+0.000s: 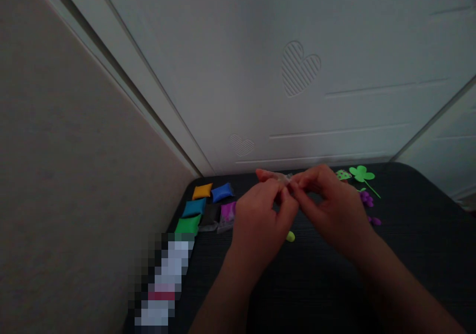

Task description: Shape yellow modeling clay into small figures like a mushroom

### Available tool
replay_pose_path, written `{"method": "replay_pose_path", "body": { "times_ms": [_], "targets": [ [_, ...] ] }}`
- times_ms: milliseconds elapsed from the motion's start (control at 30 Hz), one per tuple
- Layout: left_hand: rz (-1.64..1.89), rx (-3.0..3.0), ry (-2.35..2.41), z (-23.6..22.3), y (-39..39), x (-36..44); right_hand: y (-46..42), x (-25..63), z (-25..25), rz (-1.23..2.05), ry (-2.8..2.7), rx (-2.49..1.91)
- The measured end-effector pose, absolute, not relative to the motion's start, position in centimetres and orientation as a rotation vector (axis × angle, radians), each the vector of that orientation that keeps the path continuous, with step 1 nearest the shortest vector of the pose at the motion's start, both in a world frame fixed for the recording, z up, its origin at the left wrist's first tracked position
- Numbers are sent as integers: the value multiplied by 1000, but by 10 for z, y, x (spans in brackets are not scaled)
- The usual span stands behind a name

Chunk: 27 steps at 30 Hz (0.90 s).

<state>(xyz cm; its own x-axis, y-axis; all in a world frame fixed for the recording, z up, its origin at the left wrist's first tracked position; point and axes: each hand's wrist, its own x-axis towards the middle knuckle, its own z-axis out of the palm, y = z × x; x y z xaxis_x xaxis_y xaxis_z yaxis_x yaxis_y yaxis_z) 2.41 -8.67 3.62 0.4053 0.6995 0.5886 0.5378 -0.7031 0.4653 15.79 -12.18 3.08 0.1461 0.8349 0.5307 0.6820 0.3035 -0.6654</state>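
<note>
Both hands meet above a dark table (409, 254). My left hand (260, 220) and my right hand (329, 202) pinch together on a small clear, crinkly packet (284, 178) held between their fingertips. Just below the hands a small yellow-green clay lump (290, 236) lies on the table. To the left sit several small clay packets: orange (202, 191), blue (222, 192), teal (194, 207), green (188, 224), black (210, 214) and purple (228, 211).
At the back right lie a green clay clover with a stem (362, 174), a green dotted piece (343, 175) and small purple clay balls (367, 198). A white panel with heart shapes (299, 69) rises behind the table. A blurred-out item (163, 284) lies at the near left.
</note>
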Motion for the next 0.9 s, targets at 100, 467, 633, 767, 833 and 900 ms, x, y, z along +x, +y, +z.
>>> {"method": "replay_pose_path", "body": {
  "times_ms": [100,467,633,767,833,900],
  "targets": [
    [1153,2464,1206,34,-84,25,-120,158,30,5,-1779,-1396],
    [1279,2453,1032,39,-90,18,-117,162,29,121,-1731,-1318],
    [1593,1983,1030,40,-80,9,-124,167,33,328,-1538,-1189],
    [1258,1595,764,36,-72,7,-128,169,36,404,-1503,-1129],
    [1191,1508,708,36,-70,8,-128,172,37,410,-1527,-1122],
    [1199,1454,687,36,-71,8,-127,174,38,412,-1589,-1136]
  ]
}}
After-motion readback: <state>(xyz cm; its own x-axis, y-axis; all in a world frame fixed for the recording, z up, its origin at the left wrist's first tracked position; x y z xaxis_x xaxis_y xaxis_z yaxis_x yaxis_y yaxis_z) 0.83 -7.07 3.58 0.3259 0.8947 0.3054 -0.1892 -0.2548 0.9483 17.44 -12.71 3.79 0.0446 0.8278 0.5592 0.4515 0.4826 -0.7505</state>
